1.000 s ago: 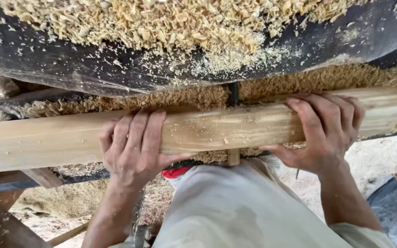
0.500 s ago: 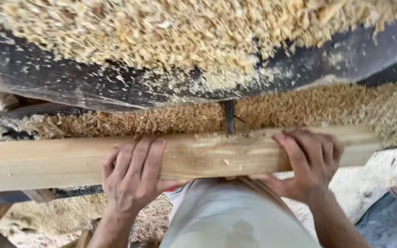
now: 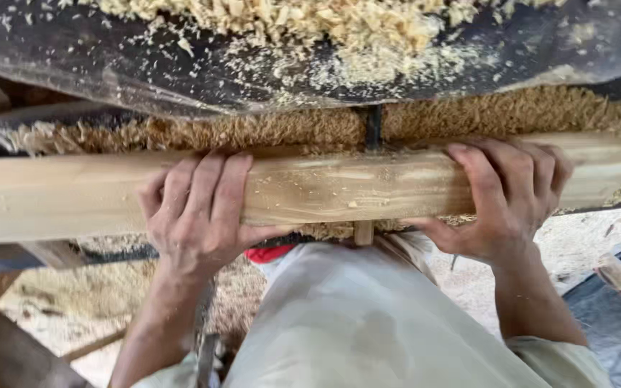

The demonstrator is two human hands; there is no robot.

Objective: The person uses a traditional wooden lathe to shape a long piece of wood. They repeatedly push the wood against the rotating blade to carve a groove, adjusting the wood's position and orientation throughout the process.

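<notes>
Across the middle of the head view, a long pale wooden beam runs nearly level from the left edge to the right edge, rising slightly toward the right. Left hand grips the beam left of centre: four fingers are curled over its top face, lying close together, and the thumb wraps under the lower edge. Right hand grips the beam right of centre in the same manner, fingers folded over the top and pressed side by side, thumb underneath pointing left. Both hands are closed on the wood; the two are well apart, with a bare stretch of beam between them. Loose chips lie on that stretch. Behind the beam, touching its far edge, stands a bank of tan sawdust. A narrow dark upright blade rises out of the sawdust just behind the beam, between the hands and nearer the right one; whether it touches the wood cannot be told. Above it spreads a dark curved cover, heaped and scattered with pale shavings. Below the beam, the person's light trouser leg fills the lower centre, with a small patch of red cloth just under the left thumb. Sawdust-strewn ground shows at the lower left and right.
</notes>
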